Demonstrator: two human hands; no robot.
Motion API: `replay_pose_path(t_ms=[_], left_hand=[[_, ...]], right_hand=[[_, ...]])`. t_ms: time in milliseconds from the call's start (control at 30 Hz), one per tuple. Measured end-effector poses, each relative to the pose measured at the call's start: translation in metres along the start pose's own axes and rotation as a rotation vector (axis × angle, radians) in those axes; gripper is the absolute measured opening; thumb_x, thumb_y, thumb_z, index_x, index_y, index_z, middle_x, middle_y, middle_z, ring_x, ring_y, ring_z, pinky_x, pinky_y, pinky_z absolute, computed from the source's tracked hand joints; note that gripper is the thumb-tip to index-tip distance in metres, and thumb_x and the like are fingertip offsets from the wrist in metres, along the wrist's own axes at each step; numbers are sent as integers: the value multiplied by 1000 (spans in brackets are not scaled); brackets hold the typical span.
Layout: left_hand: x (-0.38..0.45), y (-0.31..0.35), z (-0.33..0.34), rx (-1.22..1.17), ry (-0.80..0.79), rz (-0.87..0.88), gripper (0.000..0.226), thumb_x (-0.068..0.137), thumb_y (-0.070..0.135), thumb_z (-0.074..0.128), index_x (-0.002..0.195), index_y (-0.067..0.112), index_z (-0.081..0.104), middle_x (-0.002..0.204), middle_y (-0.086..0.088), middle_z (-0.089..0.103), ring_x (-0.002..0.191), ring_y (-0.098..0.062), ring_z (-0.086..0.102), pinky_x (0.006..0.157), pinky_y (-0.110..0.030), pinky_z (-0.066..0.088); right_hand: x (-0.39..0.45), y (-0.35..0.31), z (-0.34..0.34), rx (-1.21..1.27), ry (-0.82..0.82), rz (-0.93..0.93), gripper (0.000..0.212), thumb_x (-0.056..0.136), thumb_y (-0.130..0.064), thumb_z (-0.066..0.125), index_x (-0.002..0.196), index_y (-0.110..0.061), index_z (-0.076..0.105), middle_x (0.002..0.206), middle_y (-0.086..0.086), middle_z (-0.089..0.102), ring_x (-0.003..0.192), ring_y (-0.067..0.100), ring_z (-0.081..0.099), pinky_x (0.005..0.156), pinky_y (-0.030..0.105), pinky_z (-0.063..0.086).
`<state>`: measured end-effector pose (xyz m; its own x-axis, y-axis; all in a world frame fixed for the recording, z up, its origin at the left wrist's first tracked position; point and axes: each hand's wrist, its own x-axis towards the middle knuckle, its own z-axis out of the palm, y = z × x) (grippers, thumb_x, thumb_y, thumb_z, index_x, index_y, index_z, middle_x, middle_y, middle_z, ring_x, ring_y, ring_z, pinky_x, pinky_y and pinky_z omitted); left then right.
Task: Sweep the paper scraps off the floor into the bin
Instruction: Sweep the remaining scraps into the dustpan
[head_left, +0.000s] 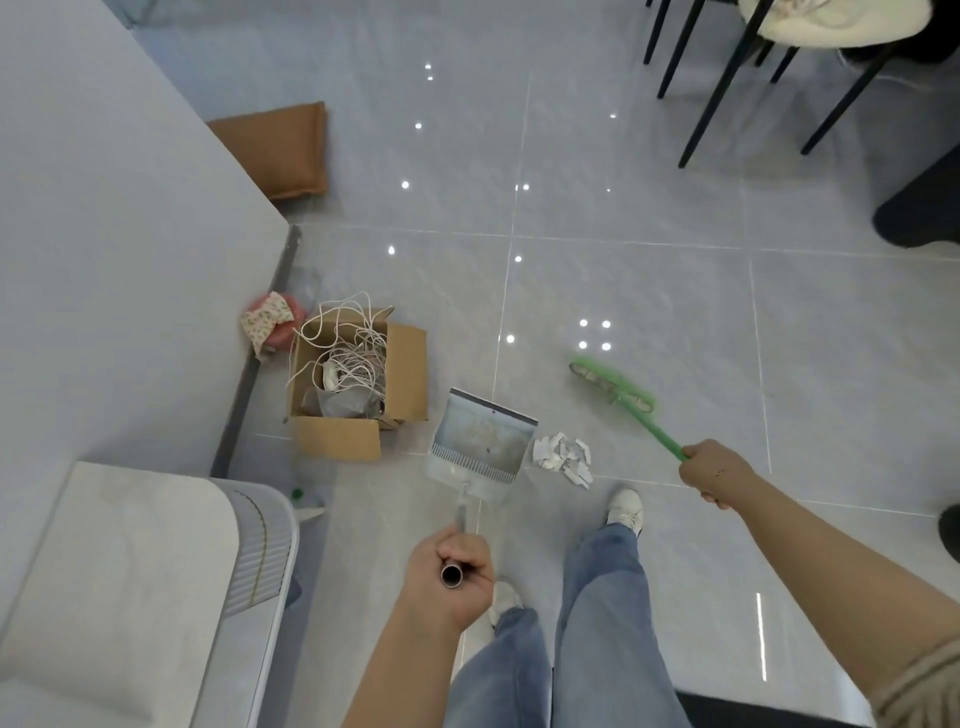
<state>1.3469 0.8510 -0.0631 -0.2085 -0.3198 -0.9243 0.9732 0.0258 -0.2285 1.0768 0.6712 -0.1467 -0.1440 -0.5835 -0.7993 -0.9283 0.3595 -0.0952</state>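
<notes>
The paper scraps (563, 458) lie in a small white heap on the grey tiled floor (675, 291), a little below the middle of the frame, just beside the right edge of the dustpan (480, 441). The dustpan sits on the floor with its open mouth toward the top of the frame; its long axis runs from that mouth down its metal handle to the lower centre, tilting slightly left as it descends. The left hand (452, 577) has its grip curled round the top end of that handle — the hollow tube end shows between the fingers.

The right hand (714, 475), at centre right, holds the green broom (615, 387) with fingers wrapped round the handle. The broom's long axis slants from the hand up and to the left; its blurred head lies above and to the right of the scraps, apart from them.

To the left of the dustpan stands an open cardboard box (358, 384) holding tangled white cable. A brown cushion (283, 150) lies in the upper left, black chair legs (727, 78) stand in the upper right. The person's jeans and white shoes show at the bottom — no writing or labels can be read anywhere.
</notes>
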Motion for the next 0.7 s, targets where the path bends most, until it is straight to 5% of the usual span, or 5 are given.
replay_pose_path(t_ms=[133,300,467,700], left_hand=[[2,-1,-6,39,-8,14,17,78,1,40,67,15,38,30,1,31,19,-8,34,24,-12,32],[11,8,-23,66,58,-29,29,97,12,35,68,17,34,29,0,31,18,-8,34,24,-12,31],[23,18,-30,115,123,-15,23,75,-5,36,62,13,34,30,-1,29,17,-9,33,23,-10,30],[48,37,-34,184,188,15,44,94,1,28,52,13,30,28,-3,28,16,-11,32,22,-10,27]], right_hand=[[-11,15,40,37,-84,66,42,85,-2,38,122,-3,59,61,10,53,43,18,47,44,19,37],[-28,21,37,84,-137,62,43,81,4,39,116,-2,64,52,9,44,40,17,36,45,20,29],[-44,32,11,274,-132,90,45,81,9,43,121,-1,61,54,7,37,45,15,29,49,21,21],[-24,20,-17,459,-99,125,44,85,4,51,129,2,55,54,8,37,43,16,29,45,17,21]])
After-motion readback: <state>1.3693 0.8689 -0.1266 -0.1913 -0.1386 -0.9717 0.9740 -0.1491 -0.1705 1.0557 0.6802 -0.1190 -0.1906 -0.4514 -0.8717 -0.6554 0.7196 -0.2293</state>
